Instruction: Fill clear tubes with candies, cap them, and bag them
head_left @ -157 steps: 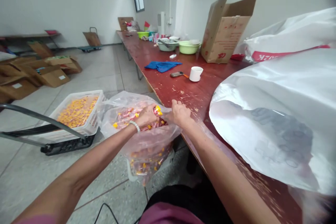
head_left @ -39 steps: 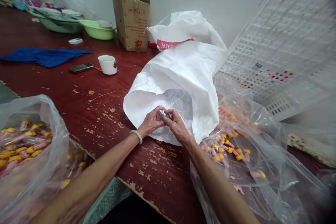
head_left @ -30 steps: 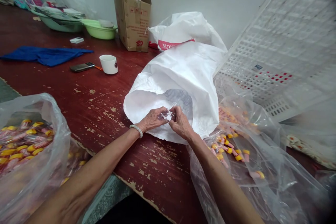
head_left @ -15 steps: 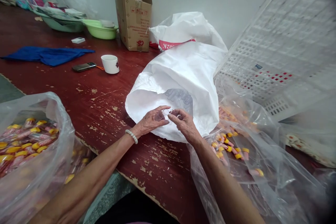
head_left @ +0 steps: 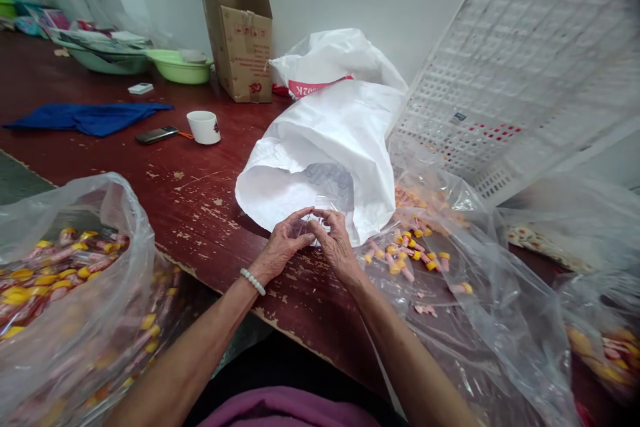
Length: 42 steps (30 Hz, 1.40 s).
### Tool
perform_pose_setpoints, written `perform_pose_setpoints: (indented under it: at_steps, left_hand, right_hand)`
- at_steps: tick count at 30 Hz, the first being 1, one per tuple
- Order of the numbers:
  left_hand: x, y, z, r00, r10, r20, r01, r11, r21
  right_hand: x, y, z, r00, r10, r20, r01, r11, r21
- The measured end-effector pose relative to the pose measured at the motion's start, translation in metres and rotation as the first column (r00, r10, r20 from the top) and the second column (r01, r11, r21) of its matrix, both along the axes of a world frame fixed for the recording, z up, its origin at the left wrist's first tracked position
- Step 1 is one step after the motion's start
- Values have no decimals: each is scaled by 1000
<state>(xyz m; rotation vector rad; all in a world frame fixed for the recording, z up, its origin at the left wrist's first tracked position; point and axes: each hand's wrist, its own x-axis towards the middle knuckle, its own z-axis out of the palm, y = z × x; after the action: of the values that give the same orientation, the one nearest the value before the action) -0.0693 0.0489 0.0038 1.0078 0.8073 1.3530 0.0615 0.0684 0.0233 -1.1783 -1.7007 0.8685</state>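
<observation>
Two hands meet at the mouth of the white sack (head_left: 325,127), where seconds earlier they were at the bag (head_left: 117,193) by the counter's (head_left: 195,213) edge, the left one among its yellow-capped tubes (head_left: 60,273). The work is now on clear plastic instead: a clear piece (head_left: 301,225) lies between the hands, over the sack's near lip, and neither hand touches a tube.

The left hand (head_left: 286,243), with beads (head_left: 253,281) at its wrist, is curled with thumb and fingers clamped about the clear piece. The right hand (head_left: 333,240) is bent in from the other side, thumb and fingers curled; whether it grips the piece too cannot be told, as the fingers cover it. Half a second ago a small gap showed between the two sets of fingertips. That gap has closed and both hands have drawn slightly back toward the person, so the handling looks closer, and the piece is harder to make out.

Behind the fingers, a grey heap (head_left: 330,179) shows inside the sack, apparently more clear plastic. To the right, loose tubes (head_left: 420,250) lie on a plastic sheet (head_left: 480,327) below the leaning crate (head_left: 540,47), lying as before.
</observation>
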Motion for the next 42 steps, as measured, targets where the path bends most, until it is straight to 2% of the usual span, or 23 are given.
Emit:
perform_pose_setpoints:
  at_steps: [3, 6, 8, 10, 12, 14, 16, 18, 19, 21, 23, 26, 29, 31, 33, 35, 36, 37, 39, 42]
  left_hand:
    - [6, -11, 6, 985, -155, 70, 156, 988, -7]
    - [12, -20, 10, 956, -280, 83, 281, 960, 6]
    - [16, -23, 10, 965, -257, 58, 257, 966, 12]
    - [20, -24, 9, 983, -180, 28, 180, 984, 7]
    - [26, -25, 9, 993, -118, 12, 118, 993, -9]
    - [31, -28, 13, 994, -105, -11, 104, 994, -35]
    - [35, -31, 18, 993, -100, -55, 97, 994, -58]
    - [39, -34, 21, 990, -84, -109, 76, 995, -70]
    - [42, -36, 21, 988, -78, -135, 70, 995, -66]
    - [49, -37, 18, 978, -94, -185, 89, 995, -36]
    - [58, -38, 13, 962, -131, -238, 138, 990, 14]
    - [70, -40, 7, 931, -171, -323, 209, 974, 87]
    - [75, -42, 6, 902, -162, -401, 228, 966, 122]
    - [75, -45, 9, 877, -147, -457, 232, 963, 135]
    - [76, -49, 13, 860, -152, -487, 247, 959, 137]
    - [79, -53, 17, 858, -200, -473, 276, 956, 97]
    - [81, -55, 18, 864, -234, -447, 291, 955, 63]
    - [83, -57, 20, 870, -267, -414, 304, 952, 27]
    - [87, -61, 21, 886, -306, -348, 314, 949, -34]
    - [90, -65, 20, 911, -330, -247, 315, 944, -98]
  right_hand:
    - [0, -7, 2, 994, -10, -107, -1, 995, -103]
    - [-3, -14, -1, 997, -40, -70, 37, 998, -46]
    - [-5, -20, -1, 995, -50, 88, 46, 998, 40]
    - [-2, -26, 4, 971, -21, 239, 4, 997, 72]
    - [11, -32, 14, 954, 11, 301, -46, 993, 109]
    - [38, -36, 24, 960, -51, 275, -10, 976, 216]
    - [80, -37, 28, 952, -243, 186, 175, 931, 321]
    - [129, -34, 21, 873, -468, 138, 404, 852, 334]
    - [151, -33, 14, 821, -539, 188, 470, 825, 314]
    - [186, -30, -7, 787, -467, 403, 415, 884, 216]
    - [202, -29, -28, 763, -344, 547, 309, 938, 159]
    - [204, -26, -45, 744, -290, 601, 241, 957, 163]
    - [200, -27, -39, 780, -364, 509, 323, 931, 171]
    - [195, -33, -25, 838, -445, 316, 426, 895, 131]
    - [183, -46, -7, 894, -447, 34, 446, 894, 28]
    - [164, -64, 9, 917, -335, -215, 333, 942, -44]
    - [154, -72, 15, 922, -265, -281, 263, 964, -45]
    - [144, -80, 20, 928, -207, -309, 207, 978, -32]
    - [129, -92, 23, 952, -153, -264, 162, 987, 14]
    - [121, -99, 21, 993, -108, -53, 113, 988, 105]
